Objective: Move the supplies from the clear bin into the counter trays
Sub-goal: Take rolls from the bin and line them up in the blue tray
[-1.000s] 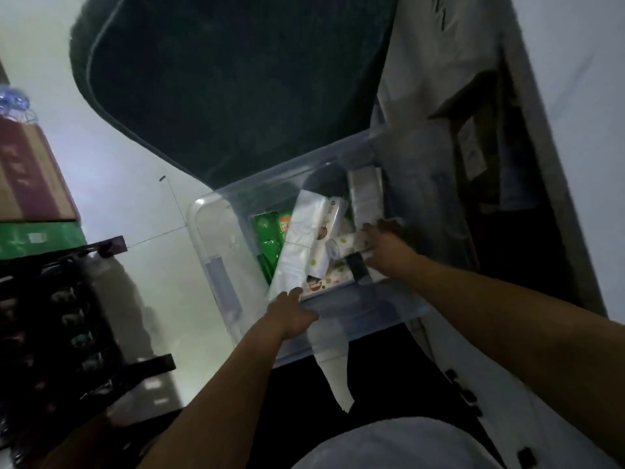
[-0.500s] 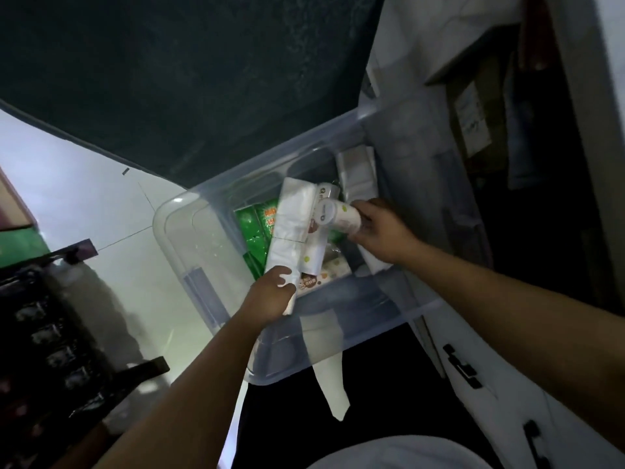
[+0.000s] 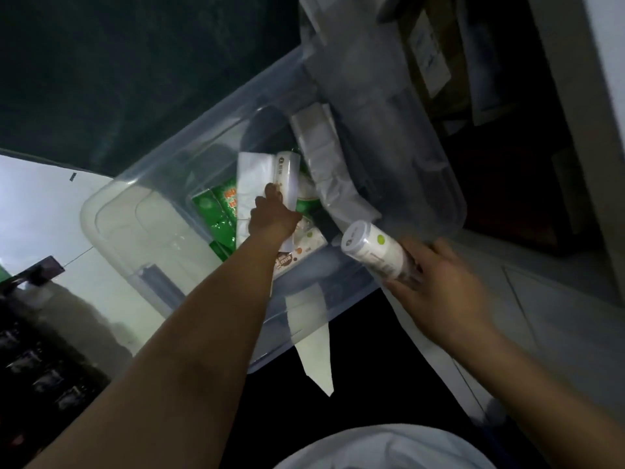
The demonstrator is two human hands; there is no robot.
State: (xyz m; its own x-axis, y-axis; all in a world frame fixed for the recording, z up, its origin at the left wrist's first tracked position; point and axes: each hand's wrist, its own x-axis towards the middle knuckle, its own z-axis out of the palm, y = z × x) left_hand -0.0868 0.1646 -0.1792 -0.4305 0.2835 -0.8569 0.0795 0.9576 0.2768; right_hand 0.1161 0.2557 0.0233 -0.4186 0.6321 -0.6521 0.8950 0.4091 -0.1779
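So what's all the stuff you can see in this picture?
clear bin: 1, see-through plastic, on the pale floor, centre
white canister: 1, white with a green dot, over the bin's right corner, held
white packs: 2, white, in the bin's middle, side by side, gripped
green packets: a few, green with red print, bin's left part
white wrapped bundle: 1, white, bin's far right side
printed box: 1, white with brown print, bin's near side
dark mat: 1, dark green, beyond the bin
left hand: 1, inside the bin, grips the white packs
right hand: 1, holds the white canister
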